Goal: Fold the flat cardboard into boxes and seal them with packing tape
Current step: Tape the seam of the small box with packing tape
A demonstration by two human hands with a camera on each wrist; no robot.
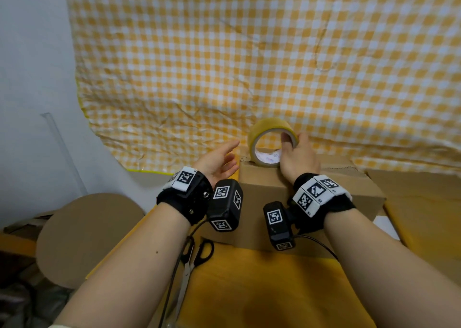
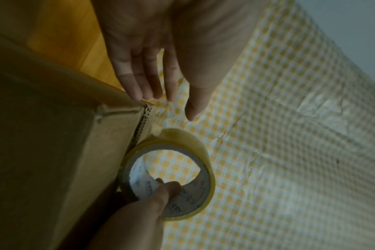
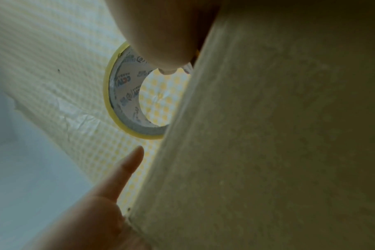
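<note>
- Working outward from the near edge, I note black-handled scissors (image 1: pixel 193 258) lying on the yellow table (image 1: pixel 262 285), between the two forearms and just short of the box.
- Cardboard box (image 1: pixel 264 190) stands folded up on the table, its top flaps closed; a round brown board (image 1: pixel 84 238) sits off to the left, apart from it.
- Left hand (image 1: pixel 219 163) is beside the box's left end, palm turned inward, fingers straight and loosely together, thumb apart. In the left wrist view its fingertips (image 2: pixel 137 94) reach the box's top corner; I cannot tell whether they touch it. It holds nothing.
- Right hand (image 1: pixel 298 156) is on top of the box, pinching the tape roll (image 1: pixel 270 140): the thumb (image 2: pixel 167 187) hooks inside the core, the other fingers lie over the outer rim.
- Tape roll stands on edge on the box top near the left end, its lower rim touching the cardboard, directly ahead of the right wrist and just right of the left hand.
- Beyond the box, a yellow-and-white checked cloth (image 1: pixel 249 53), creased, fills the background.
</note>
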